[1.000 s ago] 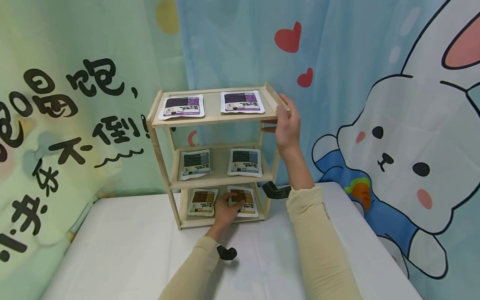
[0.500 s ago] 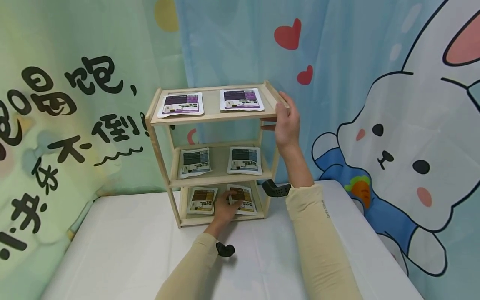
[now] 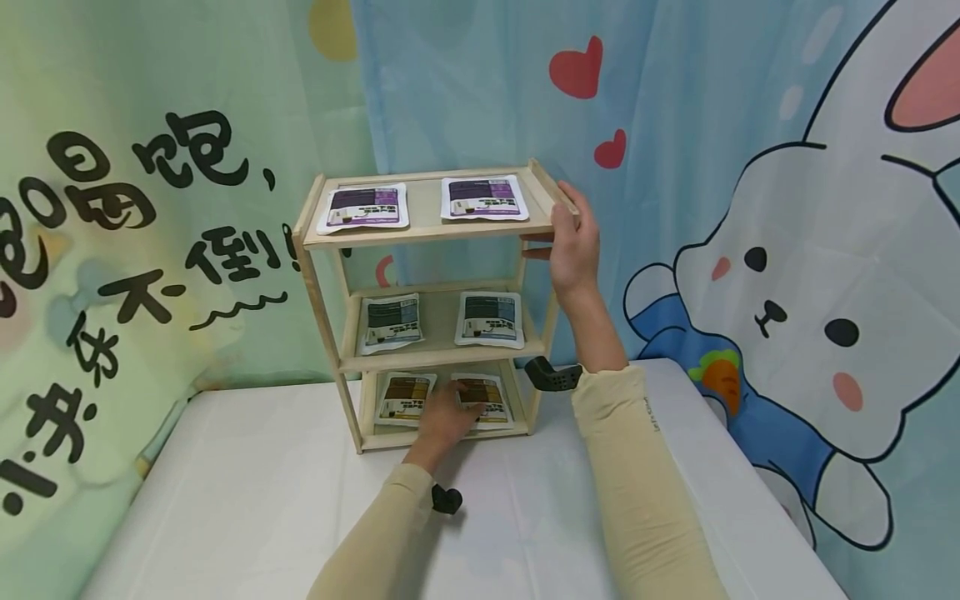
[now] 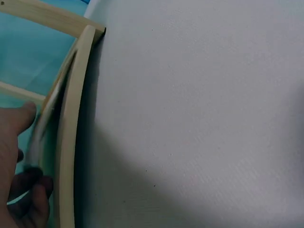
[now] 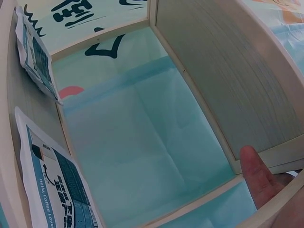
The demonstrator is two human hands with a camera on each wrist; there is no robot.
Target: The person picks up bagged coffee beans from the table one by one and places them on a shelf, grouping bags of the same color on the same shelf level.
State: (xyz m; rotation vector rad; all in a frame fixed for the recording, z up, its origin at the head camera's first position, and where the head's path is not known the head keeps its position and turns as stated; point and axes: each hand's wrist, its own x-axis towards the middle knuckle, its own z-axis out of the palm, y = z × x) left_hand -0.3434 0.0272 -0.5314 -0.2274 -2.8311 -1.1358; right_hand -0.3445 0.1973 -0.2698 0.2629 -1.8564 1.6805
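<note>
A three-tier wooden shelf rack (image 3: 431, 361) stands on the table. My right hand (image 3: 576, 246) grips the right end of its top tier; a finger (image 5: 256, 173) shows under that board in the right wrist view. My left hand (image 3: 447, 414) reaches into the bottom tier, pinching the left edge of the right-hand brown coffee pouch (image 3: 491, 400). In the left wrist view that pouch (image 4: 45, 118) appears edge-on between thumb and fingertips, its near end raised. Left of the hand lies another brown pouch (image 3: 405, 398), partly overlapped by the fingers.
Two purple-labelled pouches, one at left (image 3: 365, 208) and one at right (image 3: 483, 198), lie on the top tier. Blue-labelled pouches (image 3: 392, 323) lie on the middle tier. A white cloth covers the table (image 3: 225, 492). Printed curtains (image 3: 450, 100) hang close behind.
My left hand has shifted slightly left, its fingers now overlapping the left brown pouch's edge. The right hand keeps its hold on the top tier.
</note>
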